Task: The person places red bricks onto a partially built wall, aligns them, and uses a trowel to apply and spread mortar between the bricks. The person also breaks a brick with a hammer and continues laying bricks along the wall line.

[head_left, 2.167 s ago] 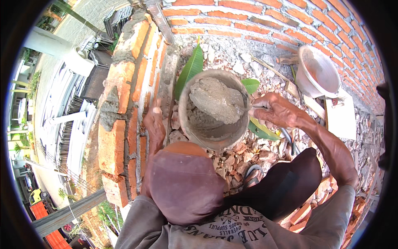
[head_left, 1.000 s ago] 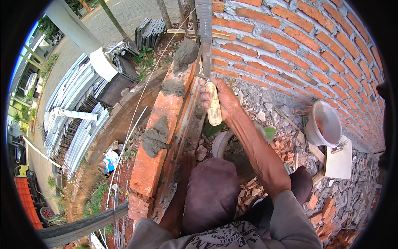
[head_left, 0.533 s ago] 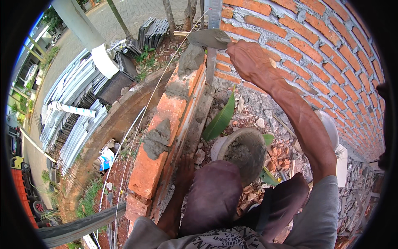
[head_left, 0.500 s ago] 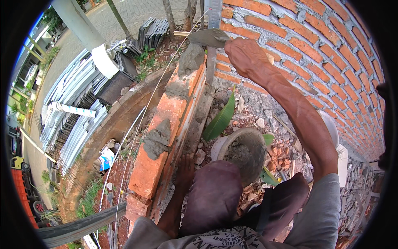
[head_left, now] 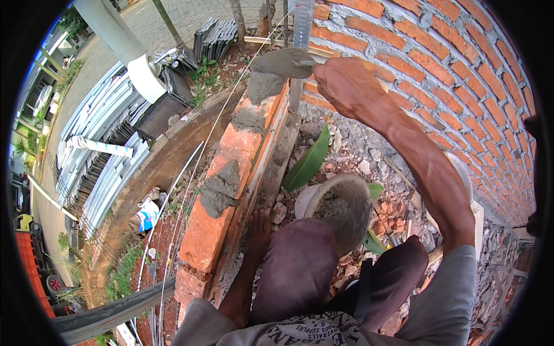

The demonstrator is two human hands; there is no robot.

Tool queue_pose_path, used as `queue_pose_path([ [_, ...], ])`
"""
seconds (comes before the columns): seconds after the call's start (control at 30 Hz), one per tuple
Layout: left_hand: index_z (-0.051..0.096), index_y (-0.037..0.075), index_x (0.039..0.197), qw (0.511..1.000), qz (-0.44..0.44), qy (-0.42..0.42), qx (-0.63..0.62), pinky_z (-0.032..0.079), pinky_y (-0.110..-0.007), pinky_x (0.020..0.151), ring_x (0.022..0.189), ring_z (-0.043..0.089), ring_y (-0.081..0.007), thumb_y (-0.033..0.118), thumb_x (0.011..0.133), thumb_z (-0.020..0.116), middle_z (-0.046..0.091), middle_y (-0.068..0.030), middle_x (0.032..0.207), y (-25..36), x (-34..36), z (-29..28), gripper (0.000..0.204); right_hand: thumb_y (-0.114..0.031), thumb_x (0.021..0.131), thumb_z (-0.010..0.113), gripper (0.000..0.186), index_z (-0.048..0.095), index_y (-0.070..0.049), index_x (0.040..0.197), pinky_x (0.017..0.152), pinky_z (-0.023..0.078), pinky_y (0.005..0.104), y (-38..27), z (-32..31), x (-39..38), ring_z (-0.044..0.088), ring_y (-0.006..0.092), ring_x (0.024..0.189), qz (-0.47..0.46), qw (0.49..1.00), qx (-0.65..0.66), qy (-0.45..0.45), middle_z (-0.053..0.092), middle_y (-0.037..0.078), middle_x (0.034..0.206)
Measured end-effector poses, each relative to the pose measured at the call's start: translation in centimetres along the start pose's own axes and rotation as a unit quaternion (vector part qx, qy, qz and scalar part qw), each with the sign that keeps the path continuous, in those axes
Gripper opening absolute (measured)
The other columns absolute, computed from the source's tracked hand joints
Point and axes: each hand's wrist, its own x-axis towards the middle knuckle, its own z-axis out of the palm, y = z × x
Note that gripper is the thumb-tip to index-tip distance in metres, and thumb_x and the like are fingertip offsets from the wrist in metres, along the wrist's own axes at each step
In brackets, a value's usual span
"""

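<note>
My right hand [head_left: 344, 85] is closed round the handle of a trowel [head_left: 283, 62], whose flat metal blade points left. The blade's edge meets a lump of wet grey mortar [head_left: 264, 86] at the far end of a low brick wall [head_left: 210, 236]. My left hand [head_left: 258, 232] is beside the wall's near right side, next to my knee, with fingers stretched forward and nothing visible in them. More mortar [head_left: 220, 189] lies on top of the nearer bricks. A bucket [head_left: 362, 210] with mortar inside stands right of the wall, just beyond my knees.
A taut string [head_left: 233, 95] runs along the wall's left side. An upright metal bar [head_left: 301, 34] stands at its far end. A tall brick wall [head_left: 438, 63] rises on the right. Rubble [head_left: 363, 167] and a green leaf [head_left: 310, 161] surround the bucket. Stacked metal strips [head_left: 98, 124] lie left.
My right hand has moved slightly nearer, bringing the trowel blade lower and a little left over the far mortar lump. My left hand stays in place.
</note>
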Motion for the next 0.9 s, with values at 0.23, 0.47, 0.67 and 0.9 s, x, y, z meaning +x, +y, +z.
queue_pose_path([
  [0.23, 0.041, -0.005, 0.137, 0.998, -0.025, -0.02, -0.053, 0.025, -0.051, 0.119, 0.144, 0.03, -0.0428, 0.017, 0.091, 0.054, 0.036, -0.0275, 0.149, 0.3, 0.5, -1.3, 0.053, -0.006, 0.085, 0.053, 0.015, 0.064, 0.003, 0.077, 0.065, 0.053, 0.0477, 1.0, 0.9, 1.3, 0.065, 0.038, 0.069, 0.007, 0.995, -0.081, 0.054, 0.062, 0.023, 0.074],
  [0.47, 0.04, -0.006, 0.138, 0.997, -0.004, -0.045, 0.063, 0.025, -0.051, 0.119, 0.144, 0.029, -0.042, 0.019, 0.092, 0.054, 0.036, -0.0273, 0.149, 0.5, 0.6, -2.3, 0.054, -0.005, 0.083, 0.056, 0.013, 0.064, 0.002, 0.077, 0.064, 0.056, 0.0452, -1.3, 0.5, 0.5, 0.066, 0.0362, 0.07, -0.025, 0.998, -0.06, -0.008, 0.064, 0.022, 0.076],
  [0.67, 0.037, -0.007, 0.14, 0.998, -0.027, -0.037, -0.045, 0.023, -0.05, 0.12, 0.145, 0.026, -0.043, 0.02, 0.092, 0.055, 0.033, -0.0279, 0.151, 0.5, 0.4, -1.7, 0.058, -0.005, 0.082, 0.057, 0.014, 0.066, 0.006, 0.086, 0.062, 0.057, 0.0438, -3.6, -0.6, -1.0, 0.069, 0.0341, 0.073, -0.018, 0.993, -0.1, -0.059, 0.064, 0.022, 0.076],
  [0.9, 0.038, -0.007, 0.139, 0.996, -0.031, -0.041, -0.076, 0.021, -0.055, 0.119, 0.146, 0.023, -0.0455, 0.021, 0.09, 0.056, 0.031, -0.0297, 0.152, 0.4, 0.4, -1.7, 0.059, -0.004, 0.08, 0.061, 0.028, 0.061, 0.009, 0.105, 0.073, 0.057, 0.047, -3.7, -0.1, -2.3, 0.068, 0.0367, 0.087, 0.004, 0.991, -0.131, -0.016, 0.064, 0.024, 0.093],
])
